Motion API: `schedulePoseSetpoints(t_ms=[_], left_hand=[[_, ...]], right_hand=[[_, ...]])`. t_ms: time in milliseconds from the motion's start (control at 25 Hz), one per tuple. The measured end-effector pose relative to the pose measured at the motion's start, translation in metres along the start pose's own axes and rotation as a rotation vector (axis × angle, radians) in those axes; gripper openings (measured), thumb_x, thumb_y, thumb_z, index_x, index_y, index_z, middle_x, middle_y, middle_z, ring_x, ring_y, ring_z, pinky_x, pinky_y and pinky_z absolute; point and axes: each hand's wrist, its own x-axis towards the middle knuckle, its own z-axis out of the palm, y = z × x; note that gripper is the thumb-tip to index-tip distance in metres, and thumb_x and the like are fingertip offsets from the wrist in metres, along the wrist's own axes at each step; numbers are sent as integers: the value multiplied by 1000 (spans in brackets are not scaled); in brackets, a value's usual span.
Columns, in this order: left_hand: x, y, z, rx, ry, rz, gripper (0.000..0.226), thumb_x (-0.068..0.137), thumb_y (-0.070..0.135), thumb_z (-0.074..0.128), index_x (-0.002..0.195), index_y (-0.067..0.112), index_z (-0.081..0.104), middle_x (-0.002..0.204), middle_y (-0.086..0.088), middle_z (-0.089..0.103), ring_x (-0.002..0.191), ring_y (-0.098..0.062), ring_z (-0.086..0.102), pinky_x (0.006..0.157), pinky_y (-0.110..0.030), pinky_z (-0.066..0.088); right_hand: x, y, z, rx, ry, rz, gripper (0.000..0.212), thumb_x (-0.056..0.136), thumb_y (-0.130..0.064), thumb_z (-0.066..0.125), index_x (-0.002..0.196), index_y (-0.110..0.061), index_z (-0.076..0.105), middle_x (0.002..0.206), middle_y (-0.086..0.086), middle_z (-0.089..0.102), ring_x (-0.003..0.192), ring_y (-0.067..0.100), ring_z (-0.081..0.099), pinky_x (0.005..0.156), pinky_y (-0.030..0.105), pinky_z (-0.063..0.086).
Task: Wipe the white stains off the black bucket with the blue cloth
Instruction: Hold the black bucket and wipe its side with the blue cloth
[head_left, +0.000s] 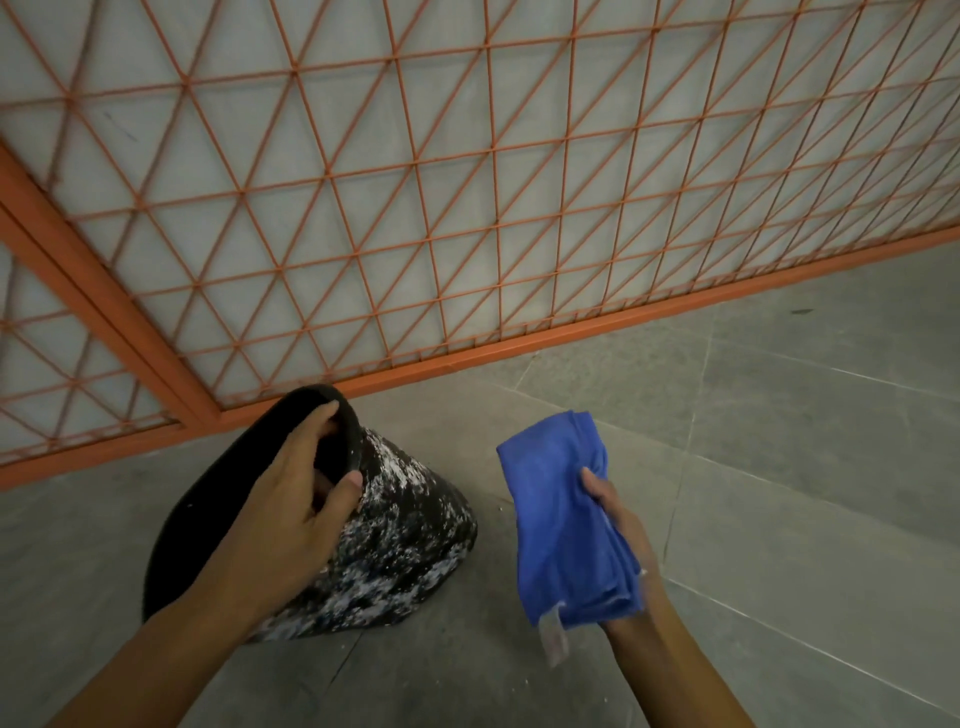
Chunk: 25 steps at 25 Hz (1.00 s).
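Observation:
The black bucket (405, 525) lies tilted on the grey floor, its side thickly speckled with white stains. My left hand (291, 499) grips its rim, fingers curled inside the mouth and thumb on the outer wall. To the right, my right hand (621, 525) holds the folded blue cloth (561, 519) up in the air, apart from the bucket. A white label hangs from the cloth's lower edge.
An orange metal mesh fence (467, 208) with a thick orange frame stands just behind the bucket. Grey floor tiles (779, 441) stretch to the right and toward me, with small white flecks near the bucket.

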Motion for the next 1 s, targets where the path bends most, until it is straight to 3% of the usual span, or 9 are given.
schedulePoseSetpoints(t_ms=[80,160,320,480,560,680,760,840,1000], left_hand=[[-2,-9,-4,-32,-24,59,61,88,53,38,146,41,24,144,23,22,131,1,28,108,-29,27],[2,-16,-9,-7,-27,116,54,84,56,34,137,51,28,149,31,10,138,-2,16,111,-34,20],[6,-15,-9,135,-92,309,49,90,48,38,138,43,32,157,28,9,149,-6,-2,115,-39,8],[4,-11,-4,54,-148,299,52,90,45,37,141,45,27,152,39,10,147,0,-6,120,-26,-2],[5,-13,-3,37,-130,275,53,92,46,35,143,47,22,153,37,11,147,1,-5,119,-19,-5],[9,-22,-7,26,-92,212,53,91,50,34,143,45,24,153,34,15,147,3,-3,119,-21,-4],[10,-26,-4,54,-112,187,55,89,51,36,142,43,25,152,34,15,146,6,-4,121,-24,-1],[6,-32,7,99,-196,133,60,87,48,45,141,43,19,149,37,5,142,12,-11,119,-22,3],[11,-39,23,63,-233,-24,73,96,10,48,150,35,5,148,37,-11,133,21,-23,106,0,-5]], right_hand=[[-7,4,13,-277,32,-85,27,71,-18,68,96,-11,63,74,7,70,62,19,66,53,28,53],[-9,14,33,-558,66,-275,22,87,-10,52,103,-23,60,94,1,69,80,15,66,67,28,53],[-10,54,70,-891,-79,-531,49,91,-7,45,104,-54,48,104,-36,56,101,-7,56,90,16,46],[-7,93,71,-1126,-166,-590,44,89,-40,42,116,-68,22,111,-33,39,112,13,41,102,31,37],[-3,101,72,-1202,-177,-633,41,83,-67,29,121,-65,14,132,-34,29,122,9,28,107,25,29],[15,108,77,-1230,-185,-672,51,84,-68,22,131,-49,15,147,-24,17,138,0,5,112,15,11],[26,120,75,-1173,-147,-621,47,89,-51,36,134,-38,27,145,-16,30,134,-1,22,110,12,18],[32,139,70,-1044,-81,-531,46,87,-37,40,131,-24,43,134,-1,51,120,5,47,103,20,36],[48,149,86,-832,-7,-395,32,94,-15,41,123,-19,54,113,2,65,97,5,61,87,22,49]])
